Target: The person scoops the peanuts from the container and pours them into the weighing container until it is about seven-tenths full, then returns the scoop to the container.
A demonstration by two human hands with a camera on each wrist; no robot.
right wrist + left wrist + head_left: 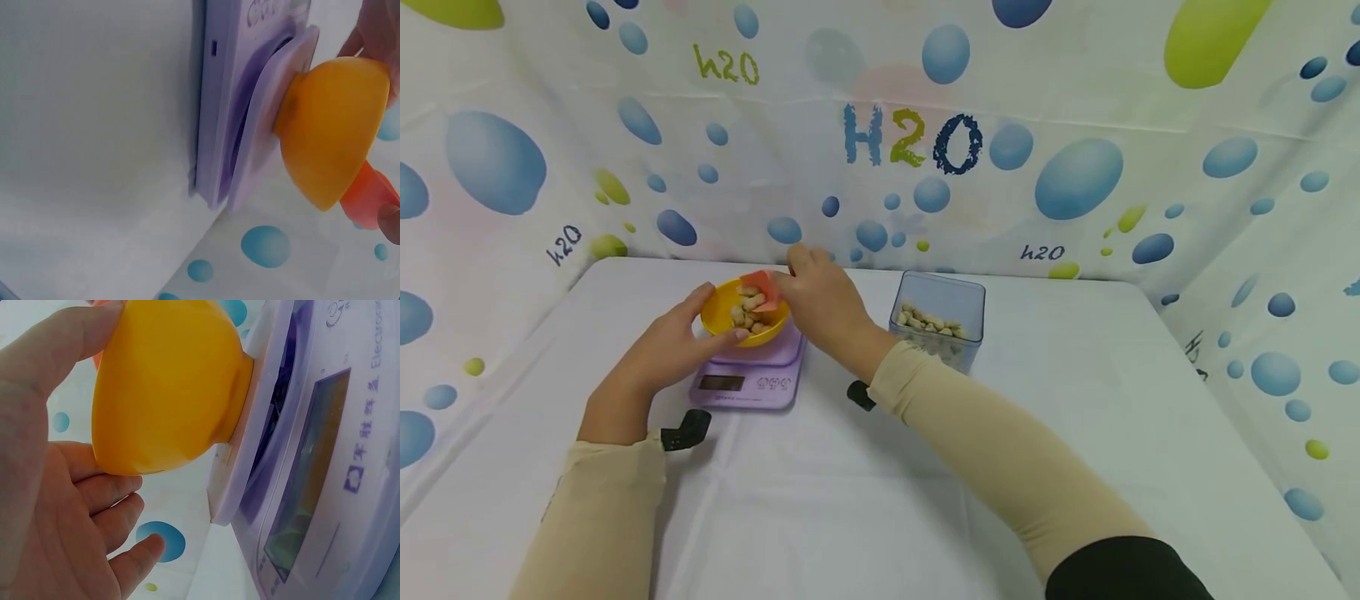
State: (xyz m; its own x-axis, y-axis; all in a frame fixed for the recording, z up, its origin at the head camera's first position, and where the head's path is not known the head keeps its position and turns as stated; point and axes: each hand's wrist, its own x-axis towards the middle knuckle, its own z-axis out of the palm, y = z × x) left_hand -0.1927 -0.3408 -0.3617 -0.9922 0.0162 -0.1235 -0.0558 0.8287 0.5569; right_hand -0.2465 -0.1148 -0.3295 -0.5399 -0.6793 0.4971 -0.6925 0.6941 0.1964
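Note:
A yellow bowl [718,305] stands on the plate of a lilac kitchen scale [782,392], with pale shelled nuts [745,318] in it. My left hand [672,348] holds the bowl by its rim, thumb on the near side and index finger across on the far side; its other fingers extend past the bowl in the left wrist view. From the right, my right hand [826,302] pinches a small orange-red scoop [767,290], tilted over the bowl's far rim. Nuts show at the scoop's mouth. In the right wrist view the scoop [365,197] overlaps the bowl's edge.
Right of the scale is a clear bluish square container [946,283], partly filled with the same nuts and partly behind my right forearm. A white cloth [820,517] covers the table. Behind it hangs a curtain [895,50] with coloured spots and H2O lettering.

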